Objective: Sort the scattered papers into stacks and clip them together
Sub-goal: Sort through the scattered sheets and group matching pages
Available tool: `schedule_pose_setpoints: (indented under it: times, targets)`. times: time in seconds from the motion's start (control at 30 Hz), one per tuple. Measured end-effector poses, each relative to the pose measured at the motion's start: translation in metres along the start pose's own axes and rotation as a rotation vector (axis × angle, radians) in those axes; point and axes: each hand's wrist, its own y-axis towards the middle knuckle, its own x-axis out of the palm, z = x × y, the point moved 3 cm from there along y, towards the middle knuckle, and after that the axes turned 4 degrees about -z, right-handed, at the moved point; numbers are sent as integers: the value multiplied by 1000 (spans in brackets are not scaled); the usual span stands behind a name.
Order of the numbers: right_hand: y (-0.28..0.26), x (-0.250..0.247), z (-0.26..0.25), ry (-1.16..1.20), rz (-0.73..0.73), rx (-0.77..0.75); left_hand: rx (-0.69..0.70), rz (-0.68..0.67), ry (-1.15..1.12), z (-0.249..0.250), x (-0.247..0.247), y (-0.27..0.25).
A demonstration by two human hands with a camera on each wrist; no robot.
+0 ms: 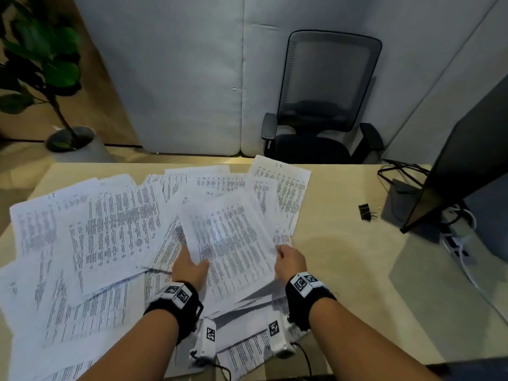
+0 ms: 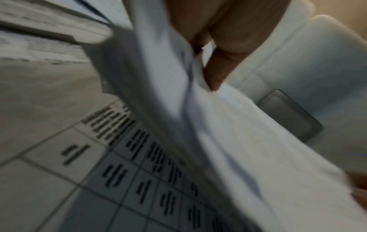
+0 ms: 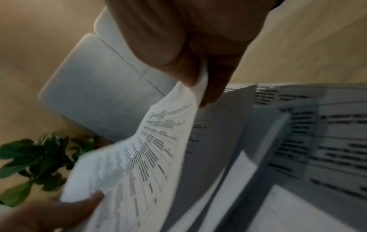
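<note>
Many printed sheets lie scattered and overlapping across the left and middle of the tan desk. Both hands hold a thin bundle of printed sheets lifted above the pile. My left hand grips its near left edge, seen close in the left wrist view. My right hand pinches its right edge between thumb and fingers. A black binder clip lies alone on the desk, to the right of the papers and apart from both hands.
A dark monitor with cables stands at the desk's right edge, a power strip below it. A black office chair stands behind the desk before grey panels. A potted plant is at far left.
</note>
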Motion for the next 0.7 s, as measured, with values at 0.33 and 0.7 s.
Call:
schedule_pose_setpoints:
  times: [0.33,0.7]
  targets:
    - [1,-41,-47,652,-67,-235,322,42,-157,74,-31,-31]
    - [-39,-29,-76,761,-72,-418,451,62,-447,81,-50,-43]
